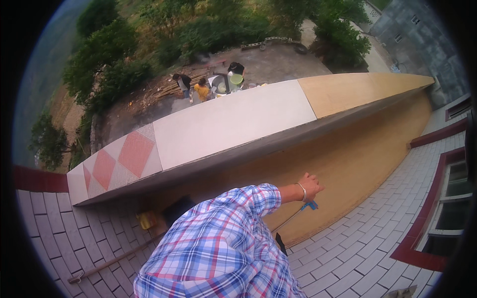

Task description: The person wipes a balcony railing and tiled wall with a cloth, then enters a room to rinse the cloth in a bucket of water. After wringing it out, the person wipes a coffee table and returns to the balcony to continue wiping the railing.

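My left hand (311,187), in a plaid shirt sleeve (242,219) and wearing a bracelet at the wrist, reaches out over the tan floor (357,156) of a narrow balcony. Its fingers are bent with the knuckles up, so what they may hold is hidden. Just below the wrist shows a blue plastic tool head or handle (310,205), joined to a thin metal rod (288,220) that runs back behind the sleeve. Whether the hand touches it cannot be told. My right hand is out of view.
A tiled parapet (231,119) borders the balcony; a brick-patterned wall (346,242) with a red-framed window (447,212) faces it. A wooden pole (115,259) and a yellow object (147,220) lie leftward. Three people (202,90) and large basins (236,79) are in the yard below.
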{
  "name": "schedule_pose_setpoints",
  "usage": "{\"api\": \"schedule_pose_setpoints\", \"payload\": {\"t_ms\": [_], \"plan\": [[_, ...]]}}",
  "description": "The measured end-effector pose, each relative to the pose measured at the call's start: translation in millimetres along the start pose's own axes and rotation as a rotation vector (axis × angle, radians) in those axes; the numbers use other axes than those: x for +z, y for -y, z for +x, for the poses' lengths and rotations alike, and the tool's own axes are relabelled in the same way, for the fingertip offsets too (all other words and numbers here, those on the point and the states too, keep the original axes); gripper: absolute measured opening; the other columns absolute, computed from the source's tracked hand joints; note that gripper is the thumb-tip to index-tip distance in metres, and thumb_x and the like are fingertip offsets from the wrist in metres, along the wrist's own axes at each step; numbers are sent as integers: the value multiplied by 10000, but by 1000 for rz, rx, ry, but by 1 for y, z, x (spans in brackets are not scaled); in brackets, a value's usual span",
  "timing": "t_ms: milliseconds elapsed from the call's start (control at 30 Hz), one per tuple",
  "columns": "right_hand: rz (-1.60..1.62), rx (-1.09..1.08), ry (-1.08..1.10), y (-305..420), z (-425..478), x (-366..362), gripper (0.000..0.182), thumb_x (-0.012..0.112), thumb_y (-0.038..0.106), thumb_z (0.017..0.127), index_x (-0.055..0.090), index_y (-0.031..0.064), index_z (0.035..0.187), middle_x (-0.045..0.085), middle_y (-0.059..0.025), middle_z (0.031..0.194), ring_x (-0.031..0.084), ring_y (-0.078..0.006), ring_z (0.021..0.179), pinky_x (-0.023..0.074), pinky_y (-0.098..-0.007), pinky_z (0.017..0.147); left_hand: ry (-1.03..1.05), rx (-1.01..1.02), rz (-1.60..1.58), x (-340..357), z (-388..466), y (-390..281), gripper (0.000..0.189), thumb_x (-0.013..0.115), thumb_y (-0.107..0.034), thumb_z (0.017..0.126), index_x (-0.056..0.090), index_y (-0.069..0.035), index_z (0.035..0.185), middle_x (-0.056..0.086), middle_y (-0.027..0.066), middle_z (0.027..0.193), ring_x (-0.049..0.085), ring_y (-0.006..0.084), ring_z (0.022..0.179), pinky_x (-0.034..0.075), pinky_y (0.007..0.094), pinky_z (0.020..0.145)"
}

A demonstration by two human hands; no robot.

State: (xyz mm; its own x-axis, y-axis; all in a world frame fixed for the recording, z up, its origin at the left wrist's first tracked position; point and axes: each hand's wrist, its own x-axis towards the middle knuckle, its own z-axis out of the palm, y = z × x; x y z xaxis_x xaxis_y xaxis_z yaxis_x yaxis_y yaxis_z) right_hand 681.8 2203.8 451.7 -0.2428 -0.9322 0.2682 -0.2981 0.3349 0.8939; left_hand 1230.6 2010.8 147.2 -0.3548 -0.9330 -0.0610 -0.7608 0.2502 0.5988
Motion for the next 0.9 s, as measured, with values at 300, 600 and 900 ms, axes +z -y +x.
{"api": "schedule_pose_setpoints", "payload": {"t_ms": [300,600,900], "plan": [[402,-561,1187,245,-359,40,429,564,438,820,663,184,1151,564,-103,1257,484,-258,1216,458,-478,888,316,-8,73,42,-132,2,465,580,-238,790,571,-205,1254,642,79,973,522,297,1035,365,469,841],[1158,-151,827,170,-337,-69,397,699,296,632,699,147,1000,682,-146,940,643,-349,926,514,-466,794,465,6,33,91,-216,10,341,584,-243,774,673,-152,1091,687,118,998,647,337,893,519,454,795],[484,409,-250,-157,-189,-153,481,691,111,738,585,207,1197,590,17,1167,538,-271,1050,502,-393,843,402,682,-103,151,-227,-182,299,585,-172,809,661,-71,1080,658,155,912,595,336,894,473,425,821]]}}
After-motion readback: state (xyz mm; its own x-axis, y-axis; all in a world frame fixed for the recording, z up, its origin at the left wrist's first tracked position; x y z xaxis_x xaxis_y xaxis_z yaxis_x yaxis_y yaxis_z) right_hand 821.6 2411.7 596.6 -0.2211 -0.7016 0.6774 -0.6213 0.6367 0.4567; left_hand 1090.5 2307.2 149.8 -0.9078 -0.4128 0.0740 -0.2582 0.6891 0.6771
